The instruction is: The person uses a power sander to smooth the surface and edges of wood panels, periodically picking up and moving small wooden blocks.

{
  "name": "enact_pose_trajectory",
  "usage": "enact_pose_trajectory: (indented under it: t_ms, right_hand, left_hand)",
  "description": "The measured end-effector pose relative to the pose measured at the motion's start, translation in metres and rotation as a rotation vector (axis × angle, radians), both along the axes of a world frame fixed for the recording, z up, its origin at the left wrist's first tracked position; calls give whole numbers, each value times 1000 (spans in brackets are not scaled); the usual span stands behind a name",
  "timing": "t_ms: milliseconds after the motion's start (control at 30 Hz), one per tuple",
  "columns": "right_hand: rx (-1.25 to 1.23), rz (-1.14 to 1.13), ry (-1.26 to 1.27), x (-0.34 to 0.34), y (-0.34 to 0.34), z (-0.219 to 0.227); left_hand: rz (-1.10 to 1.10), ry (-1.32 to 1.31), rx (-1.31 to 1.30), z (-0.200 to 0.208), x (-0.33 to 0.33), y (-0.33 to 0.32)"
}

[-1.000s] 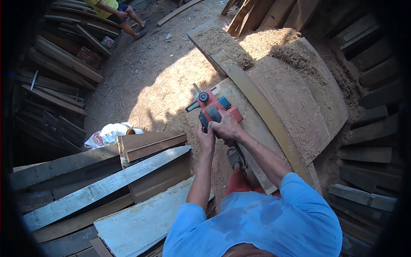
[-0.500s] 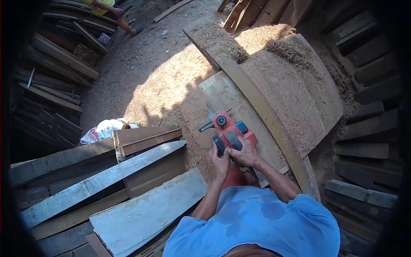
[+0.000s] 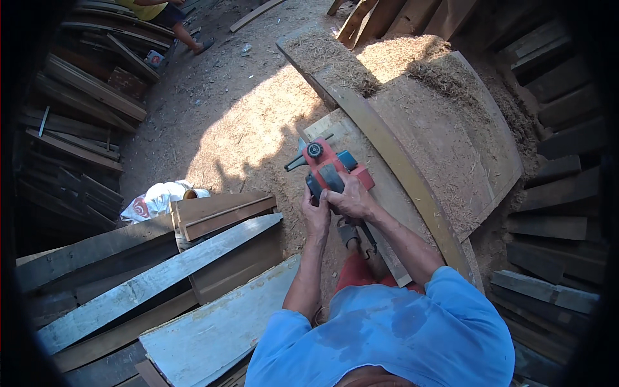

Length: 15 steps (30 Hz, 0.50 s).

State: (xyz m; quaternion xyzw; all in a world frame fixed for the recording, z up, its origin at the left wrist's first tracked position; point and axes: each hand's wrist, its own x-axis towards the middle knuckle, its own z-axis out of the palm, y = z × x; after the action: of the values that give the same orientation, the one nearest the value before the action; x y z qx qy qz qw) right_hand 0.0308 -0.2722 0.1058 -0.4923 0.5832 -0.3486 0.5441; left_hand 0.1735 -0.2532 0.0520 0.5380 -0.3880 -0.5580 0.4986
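Note:
A red and black electric planer (image 3: 327, 158) with a dark knob and a side fence lies over the far part of a pale wooden board (image 3: 389, 200). My right hand (image 3: 351, 197) is closed round its rear handle. Against the planer's dark left side, my left hand (image 3: 316, 213) is curled, thumb close to the right hand. Both palms and the planer's sole are hidden. A dark cord hangs from the rear of the tool, near my knee.
A long curved plank (image 3: 387, 145) stands on edge right of the board, beside wide panels (image 3: 445, 138) strewn with shavings. Stacked planks (image 3: 161, 277) fill the near left, with a white sack (image 3: 161, 197) behind them. Timber lines the right side. Another person's leg (image 3: 184, 37) shows far left.
Both my hands have moved forward and slightly left with the planer, along the board. My arms reach out further, and more of the board's near end shows.

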Motion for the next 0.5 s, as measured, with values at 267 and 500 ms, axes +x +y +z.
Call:
enact_pose_trajectory:
  t_ms: [267, 500]
  right_hand:
    - [33, 14, -75, 16, -97, 19]
    - [101, 9, 67, -15, 28, 11]
  left_hand:
    - [-81, -127, -65, -8, 28, -105]
    - [-103, -46, 43, -13, -1, 26]
